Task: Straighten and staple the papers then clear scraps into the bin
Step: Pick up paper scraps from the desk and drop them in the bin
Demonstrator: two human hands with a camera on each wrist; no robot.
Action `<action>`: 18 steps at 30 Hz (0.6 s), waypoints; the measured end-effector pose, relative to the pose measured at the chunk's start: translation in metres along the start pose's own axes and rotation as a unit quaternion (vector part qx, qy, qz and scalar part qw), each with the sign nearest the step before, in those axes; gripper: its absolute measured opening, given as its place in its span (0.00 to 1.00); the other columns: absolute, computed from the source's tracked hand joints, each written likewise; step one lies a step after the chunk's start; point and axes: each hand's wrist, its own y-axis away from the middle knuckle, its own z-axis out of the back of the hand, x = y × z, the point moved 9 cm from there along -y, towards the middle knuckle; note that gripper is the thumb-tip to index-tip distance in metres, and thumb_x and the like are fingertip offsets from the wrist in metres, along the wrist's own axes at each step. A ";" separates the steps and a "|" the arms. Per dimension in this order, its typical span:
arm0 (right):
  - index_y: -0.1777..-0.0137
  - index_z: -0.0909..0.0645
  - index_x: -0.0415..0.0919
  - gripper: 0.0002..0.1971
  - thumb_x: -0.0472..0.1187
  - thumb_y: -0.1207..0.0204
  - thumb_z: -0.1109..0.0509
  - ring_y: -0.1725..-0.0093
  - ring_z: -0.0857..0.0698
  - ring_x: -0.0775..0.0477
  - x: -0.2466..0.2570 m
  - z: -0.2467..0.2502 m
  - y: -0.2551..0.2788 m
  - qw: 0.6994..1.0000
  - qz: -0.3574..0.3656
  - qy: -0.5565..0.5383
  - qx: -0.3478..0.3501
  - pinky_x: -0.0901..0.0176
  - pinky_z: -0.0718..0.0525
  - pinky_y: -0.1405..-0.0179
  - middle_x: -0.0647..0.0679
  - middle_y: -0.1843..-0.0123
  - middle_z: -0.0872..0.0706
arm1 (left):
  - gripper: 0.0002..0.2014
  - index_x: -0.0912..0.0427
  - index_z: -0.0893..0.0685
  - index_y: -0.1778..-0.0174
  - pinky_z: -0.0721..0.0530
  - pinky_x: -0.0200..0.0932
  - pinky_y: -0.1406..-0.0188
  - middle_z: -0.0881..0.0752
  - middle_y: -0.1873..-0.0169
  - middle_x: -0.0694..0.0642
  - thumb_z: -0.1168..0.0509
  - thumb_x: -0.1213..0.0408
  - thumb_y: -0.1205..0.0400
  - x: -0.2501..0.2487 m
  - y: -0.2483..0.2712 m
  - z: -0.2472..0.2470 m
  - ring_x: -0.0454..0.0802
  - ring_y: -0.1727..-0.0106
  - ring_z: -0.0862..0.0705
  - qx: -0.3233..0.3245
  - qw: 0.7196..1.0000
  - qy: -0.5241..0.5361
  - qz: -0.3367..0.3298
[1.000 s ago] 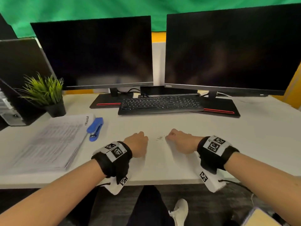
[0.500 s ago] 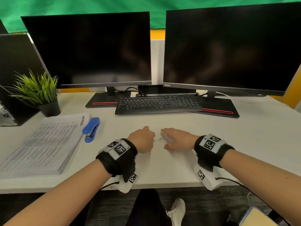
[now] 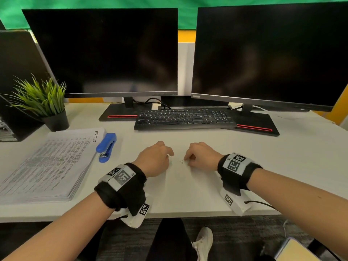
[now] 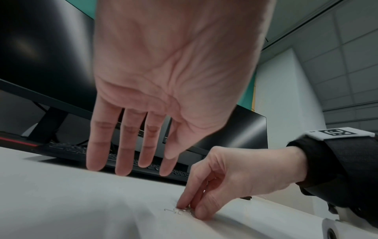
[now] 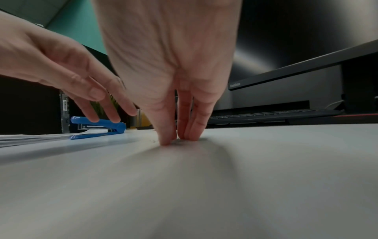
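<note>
The right hand rests its fingertips on the white table, thumb and first fingers drawn together and pinching at a small cluster of loose bent staples. In the left wrist view a few thin wire pieces lie flat on the table, touching those fingertips; whether any of them is actually lifted off the surface cannot be told. The left hand hovers just left of the staples, palm down, its fingers straight and relaxed, gripping nothing and clear of the table in the left wrist view.

Taking the staples as the landmark: the blue stapler lies to their left, closed and flat on the table. Just beyond it, farther left, a thick stack of printed papers lies squared, its near corner close to the stapler. A small potted plant stands behind the papers. Straight behind the staples sits a black keyboard, and behind that two dark monitors stand side by side.
</note>
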 end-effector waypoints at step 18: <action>0.54 0.25 0.42 0.08 0.30 0.23 0.43 0.51 0.28 0.48 0.001 -0.008 -0.002 0.996 -0.007 0.027 0.080 0.61 0.32 0.53 0.48 0.51 0.26 | 0.19 0.51 0.23 0.30 0.27 0.47 0.33 0.26 0.30 0.55 0.49 0.65 0.14 0.008 0.002 -0.016 0.58 0.30 0.24 0.035 0.999 -0.026 0.000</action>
